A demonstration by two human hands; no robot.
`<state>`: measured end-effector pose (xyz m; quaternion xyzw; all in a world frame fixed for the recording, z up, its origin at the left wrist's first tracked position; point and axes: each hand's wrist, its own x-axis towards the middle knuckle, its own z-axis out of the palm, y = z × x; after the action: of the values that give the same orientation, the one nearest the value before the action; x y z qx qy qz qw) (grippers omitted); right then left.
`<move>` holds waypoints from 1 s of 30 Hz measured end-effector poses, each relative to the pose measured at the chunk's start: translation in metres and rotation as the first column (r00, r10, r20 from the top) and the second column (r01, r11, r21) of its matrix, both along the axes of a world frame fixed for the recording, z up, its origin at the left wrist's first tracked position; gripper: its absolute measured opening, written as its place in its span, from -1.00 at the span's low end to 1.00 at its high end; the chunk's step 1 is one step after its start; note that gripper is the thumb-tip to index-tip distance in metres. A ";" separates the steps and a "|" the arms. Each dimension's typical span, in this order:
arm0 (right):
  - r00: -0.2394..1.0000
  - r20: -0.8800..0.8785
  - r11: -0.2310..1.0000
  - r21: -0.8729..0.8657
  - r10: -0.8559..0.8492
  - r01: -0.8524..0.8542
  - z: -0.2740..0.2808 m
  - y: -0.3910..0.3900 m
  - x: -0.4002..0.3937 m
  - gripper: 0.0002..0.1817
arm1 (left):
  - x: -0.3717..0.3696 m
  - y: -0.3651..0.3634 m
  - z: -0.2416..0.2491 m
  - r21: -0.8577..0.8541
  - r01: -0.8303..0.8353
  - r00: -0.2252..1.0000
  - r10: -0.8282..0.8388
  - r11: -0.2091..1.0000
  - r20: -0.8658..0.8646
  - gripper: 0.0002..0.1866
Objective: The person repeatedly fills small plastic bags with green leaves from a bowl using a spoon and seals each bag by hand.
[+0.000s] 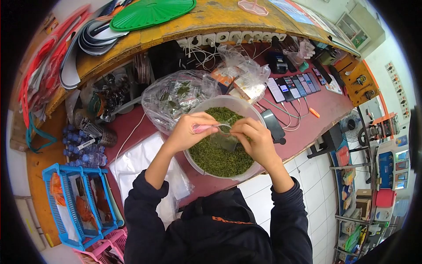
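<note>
A translucent round tub (pixel 205 172) full of chopped dried green leaves (pixel 220 159) stands at the table's front edge. Over it, my left hand (pixel 191 131) is closed on a small spoon (pixel 202 128) with a pink handle, its far end pointing toward my right hand. My right hand (pixel 252 137) pinches the top of a small clear plastic bag (pixel 223 141), which hangs just above the leaves. The hands are close together, and the fingers partly hide the spoon's tip and the bag's mouth.
Behind the tub lie a large clear bag of small packets (pixel 176 97) and several phones (pixel 293 87) on cables. White plastic bags (pixel 143 160) lie to the left, beside water bottles (pixel 83 147) and a blue basket (pixel 66 207). A yellow wooden shelf (pixel 211 24) overhangs the back.
</note>
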<state>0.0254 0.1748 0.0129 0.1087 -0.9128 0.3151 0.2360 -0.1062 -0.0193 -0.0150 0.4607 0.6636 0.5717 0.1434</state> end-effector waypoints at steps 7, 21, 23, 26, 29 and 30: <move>0.995 0.063 0.904 -0.416 -0.080 0.099 -0.002 -0.003 0.012 -0.90 | 0.011 0.008 0.002 0.091 -0.063 0.976 0.043 0.994 0.213 -0.88; 0.992 0.064 0.904 -0.408 -0.108 0.124 -0.001 -0.011 0.020 -0.91 | 0.039 0.010 0.014 0.125 -0.147 0.982 0.130 0.981 0.137 -0.91; 0.994 0.061 0.892 -0.438 -0.094 0.111 0.001 -0.018 0.016 -0.91 | 0.041 0.012 0.011 0.141 -0.116 0.989 0.100 0.983 0.112 -0.92; 0.995 0.031 0.882 -0.461 -0.100 0.103 -0.003 -0.024 0.015 -0.93 | 0.054 0.020 0.012 0.145 -0.149 0.988 0.141 0.978 0.065 -0.93; 0.994 0.033 0.903 -0.415 -0.107 0.112 0.002 -0.026 0.017 -0.94 | 0.058 0.014 0.017 0.161 -0.198 0.980 0.198 0.967 0.015 -0.93; 0.995 0.016 0.904 -0.415 -0.103 0.100 0.006 -0.026 0.019 -0.95 | 0.058 0.011 0.018 0.174 -0.222 0.973 0.229 0.960 -0.022 -0.92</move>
<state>0.0449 0.1485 0.0184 0.0093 -0.8287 0.4887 0.2727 -0.0477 -0.0078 0.0029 0.4046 0.6634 0.6291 0.0237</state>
